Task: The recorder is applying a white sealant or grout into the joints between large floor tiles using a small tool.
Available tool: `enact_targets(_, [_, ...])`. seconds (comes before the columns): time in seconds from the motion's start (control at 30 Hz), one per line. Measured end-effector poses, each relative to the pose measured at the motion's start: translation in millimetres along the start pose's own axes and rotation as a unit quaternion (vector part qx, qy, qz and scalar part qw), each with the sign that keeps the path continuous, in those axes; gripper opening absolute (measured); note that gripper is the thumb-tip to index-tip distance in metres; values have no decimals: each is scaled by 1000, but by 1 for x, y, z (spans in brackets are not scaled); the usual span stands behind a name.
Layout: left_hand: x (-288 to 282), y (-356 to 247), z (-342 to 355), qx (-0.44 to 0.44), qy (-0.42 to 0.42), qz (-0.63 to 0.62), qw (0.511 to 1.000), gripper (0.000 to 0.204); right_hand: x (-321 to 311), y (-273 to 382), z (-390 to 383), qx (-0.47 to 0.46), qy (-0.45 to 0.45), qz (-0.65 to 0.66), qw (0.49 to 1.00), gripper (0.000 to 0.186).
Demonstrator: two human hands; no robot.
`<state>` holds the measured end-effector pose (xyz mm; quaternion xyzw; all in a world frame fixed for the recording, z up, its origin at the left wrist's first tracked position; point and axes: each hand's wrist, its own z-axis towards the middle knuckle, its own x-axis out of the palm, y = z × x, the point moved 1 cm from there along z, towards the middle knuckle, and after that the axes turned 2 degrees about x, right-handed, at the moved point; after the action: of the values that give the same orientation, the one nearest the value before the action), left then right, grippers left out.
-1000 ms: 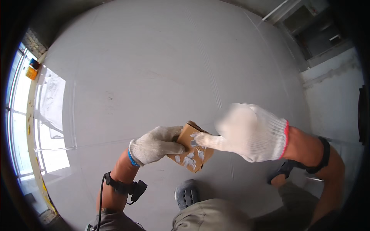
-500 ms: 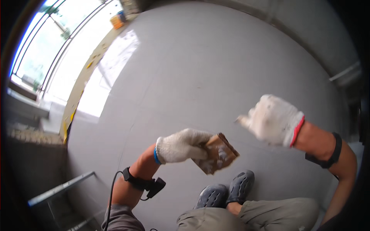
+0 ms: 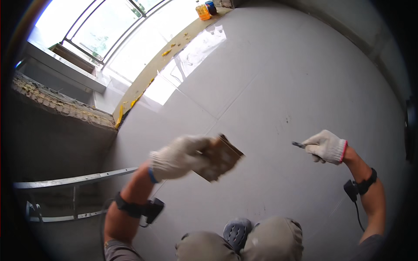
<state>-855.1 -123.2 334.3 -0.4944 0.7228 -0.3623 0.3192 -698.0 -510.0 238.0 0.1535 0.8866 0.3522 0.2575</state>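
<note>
My left hand (image 3: 180, 158), in a white knit glove with a blue cuff, is closed on the edge of a square brown piece of cardboard (image 3: 220, 160). Whitish smears mark the cardboard, and it is held up above the grey tiled floor (image 3: 261, 113). Farther right, my right hand (image 3: 326, 147) wears a white glove with a red cuff. Its fingers pinch a short, thin, dark tool (image 3: 298, 144) whose tip points left; its exact kind is too small to tell. The two hands are well apart.
A metal ladder (image 3: 87, 177) lies at the left beside a rough-edged low wall (image 3: 61, 104). On the sill at the far left stand an orange bottle (image 3: 203, 12) and a dark blue can (image 3: 211, 7). My grey shoe (image 3: 237, 232) shows between my knees.
The view has turned, and more of the ladder and sill shows. In the picture my left hand has moved left with the cardboard; my right hand has gone right and lower. My knees now cover more of my shoes.
</note>
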Motion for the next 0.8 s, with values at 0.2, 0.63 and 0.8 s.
enact_targets(0.2, [-126, -143, -73, 109, -325, 89, 935, 46, -60, 30, -32, 12, -79, 58, 995, 36])
enact_targets(0.63, [-376, -180, -53, 167, -335, 53, 926, 45, -10, 233, 122, -85, -119, 141, 979, 42])
enact_targets(0.8, [-482, -207, 91, 158, -266, 52, 950, 42, -43, 205, 183, 3, -152, 139, 979, 46])
